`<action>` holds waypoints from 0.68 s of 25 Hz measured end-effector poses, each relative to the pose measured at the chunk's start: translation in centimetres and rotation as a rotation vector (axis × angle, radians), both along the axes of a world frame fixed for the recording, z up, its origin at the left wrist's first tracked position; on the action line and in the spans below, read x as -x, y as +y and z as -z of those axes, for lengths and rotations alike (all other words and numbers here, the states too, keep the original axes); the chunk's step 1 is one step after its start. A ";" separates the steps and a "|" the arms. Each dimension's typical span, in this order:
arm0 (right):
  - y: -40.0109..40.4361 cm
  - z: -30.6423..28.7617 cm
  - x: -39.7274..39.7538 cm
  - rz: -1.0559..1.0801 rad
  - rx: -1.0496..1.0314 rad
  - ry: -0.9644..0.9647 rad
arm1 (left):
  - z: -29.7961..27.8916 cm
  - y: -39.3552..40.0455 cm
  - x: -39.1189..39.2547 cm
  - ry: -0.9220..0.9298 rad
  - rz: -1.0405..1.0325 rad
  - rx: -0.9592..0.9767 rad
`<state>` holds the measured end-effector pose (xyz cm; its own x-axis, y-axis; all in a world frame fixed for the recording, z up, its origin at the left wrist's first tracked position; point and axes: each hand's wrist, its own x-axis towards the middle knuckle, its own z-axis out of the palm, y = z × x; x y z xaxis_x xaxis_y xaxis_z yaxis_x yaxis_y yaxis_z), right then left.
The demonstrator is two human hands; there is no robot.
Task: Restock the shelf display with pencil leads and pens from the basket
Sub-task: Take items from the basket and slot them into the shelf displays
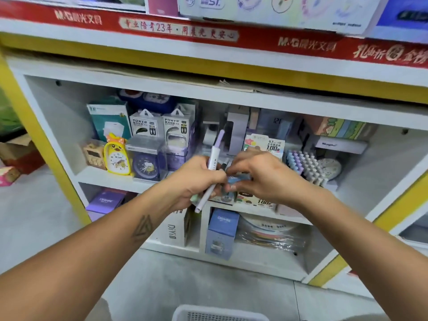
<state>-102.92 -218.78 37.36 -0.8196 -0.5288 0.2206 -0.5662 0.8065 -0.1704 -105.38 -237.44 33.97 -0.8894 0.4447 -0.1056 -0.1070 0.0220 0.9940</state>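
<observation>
A white basket [220, 313] peeks in at 6 o'clock, contents hidden. Before the shelf [111, 179], the left hand [194, 179] grips a white-and-lilac pen [212, 163] tilted toward 1 o'clock; the right hand [261, 174] pinches a small blue packet [238, 179] beside it.

Layout: both hands meeting in front of middle shelf [111, 179]; basket rim [217, 314] at bottom edge of view, below hands.

Left hand [196, 179] gripping pen [212, 167], held tilted, upper end up and right, lower end down and left. Right hand [261, 174] just right of it, fingertips touching. On shelf, left to right: timer [93, 155], duck clock [117, 156], boxed clock [146, 161], then pen rack [303, 164] right of hands. Power bank boxes [162, 126] behind clocks. Pencil lead card [266, 144] behind right hand. Below shelf: boxes [221, 232], left of stacked packets [271, 235]. Above: banner strip [208, 35] across upper shelf edge.
</observation>
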 end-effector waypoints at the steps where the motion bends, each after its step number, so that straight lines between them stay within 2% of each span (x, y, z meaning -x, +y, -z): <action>1: -0.4 0.3 0.4 -0.013 0.005 -0.011 | 0.1 -0.3 0.4 -0.031 0.013 -0.021; 4: -1.2 1.4 1.7 -0.068 -0.061 0.028 | 0.2 -0.6 1.3 -0.112 0.023 -0.043; 6: -0.8 1.6 2.9 0.015 -0.066 0.064 | 0.1 -0.9 2.0 -0.194 -0.034 -0.127; 7: -0.2 1.6 3.8 0.125 0.003 0.050 | 0.2 -1.1 2.7 -0.223 -0.075 -0.175; 9: 0.9 1.5 5.4 0.352 0.305 -0.028 | 0.5 -1.7 3.6 -0.250 -0.156 -0.196; 11: 1.6 1.6 6.5 0.444 0.507 -0.028 | 1.1 -2.0 4.1 -0.282 -0.200 -0.169; 17: 2.0 3.4 8.8 0.407 0.317 0.201 | 2.3 -1.4 5.2 -0.270 -0.260 -0.103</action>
